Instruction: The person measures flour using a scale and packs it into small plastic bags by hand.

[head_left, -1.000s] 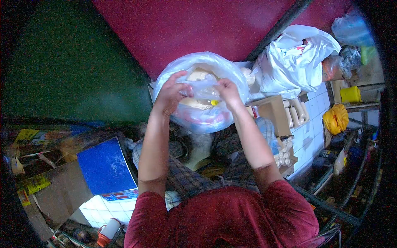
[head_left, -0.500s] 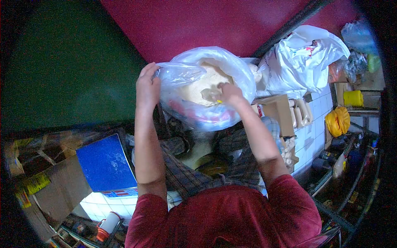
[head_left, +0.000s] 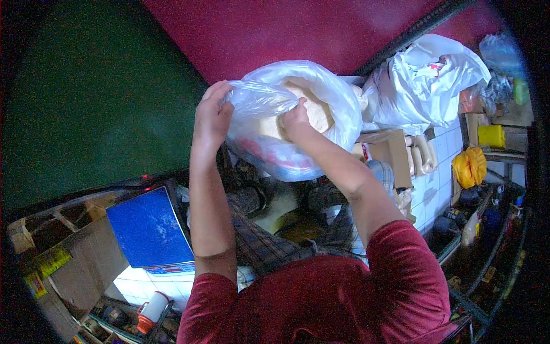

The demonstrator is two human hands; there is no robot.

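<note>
A large clear plastic bag (head_left: 338,97) stands open in front of me, holding pale powder (head_left: 319,112) that looks like flour. My left hand (head_left: 213,114) is closed on the bag's rim at its left side, pulling a fold of plastic outward. Down inside the bag, my right hand (head_left: 296,118) is closed at the powder's surface. Whatever it grips is hidden behind the hand and the bag's folds.
On the right are a white sack (head_left: 421,86), a cardboard box (head_left: 394,152), filled small bags (head_left: 423,155) and a yellow-orange bundle (head_left: 470,168). A blue square plate (head_left: 150,227) and a white-orange jug (head_left: 152,309) are at left. Metal shelving (head_left: 487,264) stands lower right.
My right hand has moved left across the powder; the translucent thing seen by it earlier is now out of sight. My left hand still grips the rim, slightly further right.
</note>
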